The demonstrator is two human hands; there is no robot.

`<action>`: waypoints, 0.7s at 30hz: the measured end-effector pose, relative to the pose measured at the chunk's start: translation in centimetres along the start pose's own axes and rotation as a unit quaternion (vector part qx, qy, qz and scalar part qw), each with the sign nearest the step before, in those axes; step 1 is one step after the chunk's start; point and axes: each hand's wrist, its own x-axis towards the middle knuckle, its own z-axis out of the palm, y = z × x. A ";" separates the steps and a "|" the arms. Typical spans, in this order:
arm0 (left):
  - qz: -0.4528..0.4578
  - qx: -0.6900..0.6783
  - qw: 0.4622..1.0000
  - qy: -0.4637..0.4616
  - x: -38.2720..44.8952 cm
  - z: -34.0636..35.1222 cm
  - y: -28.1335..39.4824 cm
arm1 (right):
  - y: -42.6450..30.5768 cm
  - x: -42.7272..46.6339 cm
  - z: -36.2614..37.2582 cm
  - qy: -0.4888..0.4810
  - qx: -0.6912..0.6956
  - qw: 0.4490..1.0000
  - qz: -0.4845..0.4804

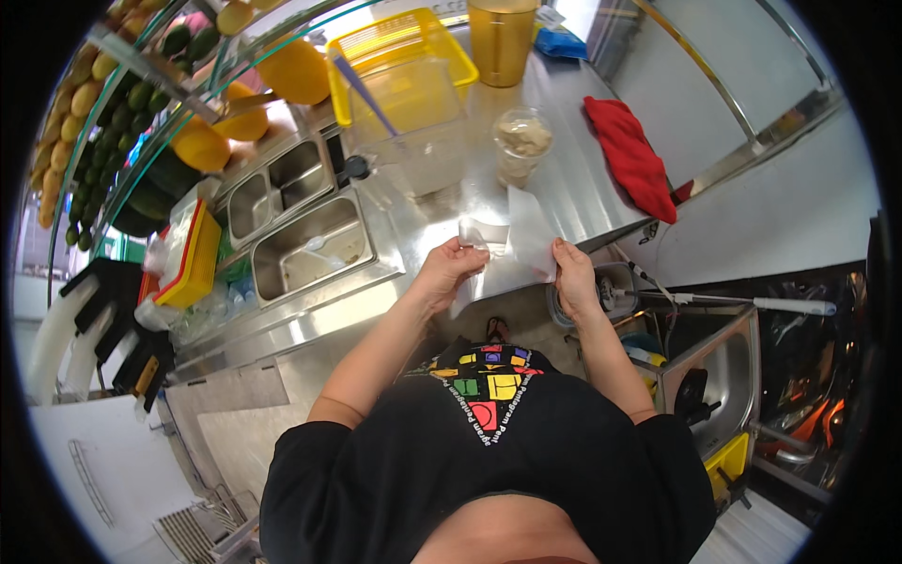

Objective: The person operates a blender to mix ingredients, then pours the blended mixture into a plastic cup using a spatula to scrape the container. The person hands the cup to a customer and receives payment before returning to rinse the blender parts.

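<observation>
Between my two hands a clear plastic bag (pixel 530 240) is stretched over the front edge of the steel counter. My left hand (pixel 451 271) pinches its left side between thumb and fingers. At the bag's right edge, my right hand (pixel 576 276) grips it with thumb and fingertips. Just beyond the bag, a clear plastic cup (pixel 520 151) with a domed lid stands upright on the counter, filled with pale beige contents. A clear plastic container (pixel 416 151) is to the cup's left.
A red cloth (pixel 627 156) lies at the counter's right side. An amber pitcher (pixel 502 42) and a yellow basket (pixel 461 63) are at the back. Steel pans (pixel 313 247) are set in at left, below glass fruit shelves. A steel sink (pixel 733 374) is at lower right.
</observation>
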 end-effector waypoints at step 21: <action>0.061 0.151 0.980 -0.118 2.9 2.6 1.5 | -4.8 -3.0 3.8 0.019 -0.235 0.942 -0.238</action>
